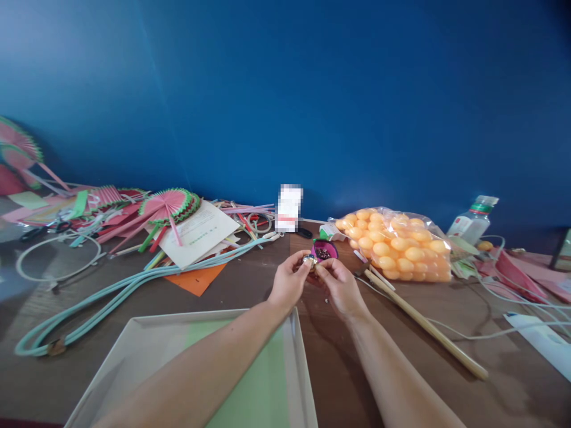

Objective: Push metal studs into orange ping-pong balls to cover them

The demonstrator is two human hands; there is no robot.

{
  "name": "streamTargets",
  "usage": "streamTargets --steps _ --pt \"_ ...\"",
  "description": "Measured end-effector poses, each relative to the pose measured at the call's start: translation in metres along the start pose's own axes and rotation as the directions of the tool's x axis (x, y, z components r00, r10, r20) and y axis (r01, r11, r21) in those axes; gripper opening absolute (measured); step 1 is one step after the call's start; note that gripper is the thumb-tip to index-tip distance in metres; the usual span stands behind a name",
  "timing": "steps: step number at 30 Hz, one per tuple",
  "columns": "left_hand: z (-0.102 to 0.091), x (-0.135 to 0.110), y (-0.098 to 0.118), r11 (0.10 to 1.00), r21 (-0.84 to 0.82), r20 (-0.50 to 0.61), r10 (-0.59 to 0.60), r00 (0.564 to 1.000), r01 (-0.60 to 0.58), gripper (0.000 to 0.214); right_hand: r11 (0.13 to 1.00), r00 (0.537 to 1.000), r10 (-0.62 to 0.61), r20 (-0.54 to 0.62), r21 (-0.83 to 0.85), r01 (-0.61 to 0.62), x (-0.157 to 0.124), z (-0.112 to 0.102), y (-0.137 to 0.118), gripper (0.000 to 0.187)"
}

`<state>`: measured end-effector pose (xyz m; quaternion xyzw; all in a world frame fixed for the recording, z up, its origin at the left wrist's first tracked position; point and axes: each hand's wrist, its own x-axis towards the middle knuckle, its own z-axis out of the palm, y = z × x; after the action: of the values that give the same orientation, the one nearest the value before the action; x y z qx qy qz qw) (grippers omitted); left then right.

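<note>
Both hands meet over the brown table, just in front of a small magenta dish (pixel 325 249) that holds dark beads. My left hand (pixel 289 282) pinches a small shiny roll, perhaps tape (pixel 308 260), between thumb and fingers. My right hand (pixel 339 285) is closed in a pinch against the same small object from the right. What the right fingertips grip is too small to name. My left forearm crosses a pale tray (pixel 147 356) lined with green paper.
A clear bag of orange balls (pixel 395 244) lies right of the dish, with a long wooden stick (pixel 423 324) in front. A plastic bottle (pixel 473 221) and white cables are far right. Teal tubing (pixel 134 285), paper fans (pixel 167 205), straws, papers and orange paper crowd the left.
</note>
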<state>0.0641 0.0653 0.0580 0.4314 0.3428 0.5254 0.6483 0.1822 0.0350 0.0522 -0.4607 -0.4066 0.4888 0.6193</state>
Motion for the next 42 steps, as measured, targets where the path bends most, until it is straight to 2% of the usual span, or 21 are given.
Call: streamTargets --steps 12,20,27,32,38,42 --pt "-0.0001 -0.0005 -0.0006 1.000 0.013 0.020 0.022 1.000 -0.022 0.030 1.000 1.000 -0.008 -0.013 -0.030 0.008 -0.0001 -0.0003 0.0024 0.026" --pt "0.0005 -0.0002 -0.0008 1.000 0.015 -0.009 0.011 1.000 -0.011 0.031 1.000 1.000 -0.024 -0.011 -0.002 0.024 -0.0009 0.0031 -0.0001 0.023" --pt "0.0008 -0.0008 0.0002 1.000 0.008 0.003 0.018 1.000 -0.018 0.031 0.999 0.999 -0.023 -0.044 -0.028 0.022 0.0008 0.0028 0.0024 0.028" --pt "0.0011 -0.0023 0.0021 1.000 0.020 0.003 0.024 1.000 -0.024 0.030 1.000 1.000 -0.014 -0.016 -0.011 0.014 0.0007 0.0022 0.0009 0.027" --pt "0.0019 0.0004 0.0009 0.998 -0.060 0.016 -0.013 1.000 0.014 0.034 1.000 1.000 -0.021 -0.001 -0.014 0.021 -0.0001 0.0013 -0.0022 0.027" --pt "0.0031 0.0008 0.0018 0.983 -0.166 0.025 -0.070 0.997 0.073 0.039 0.998 0.999 -0.031 -0.007 0.045 0.032 -0.0008 0.0024 -0.0050 0.022"
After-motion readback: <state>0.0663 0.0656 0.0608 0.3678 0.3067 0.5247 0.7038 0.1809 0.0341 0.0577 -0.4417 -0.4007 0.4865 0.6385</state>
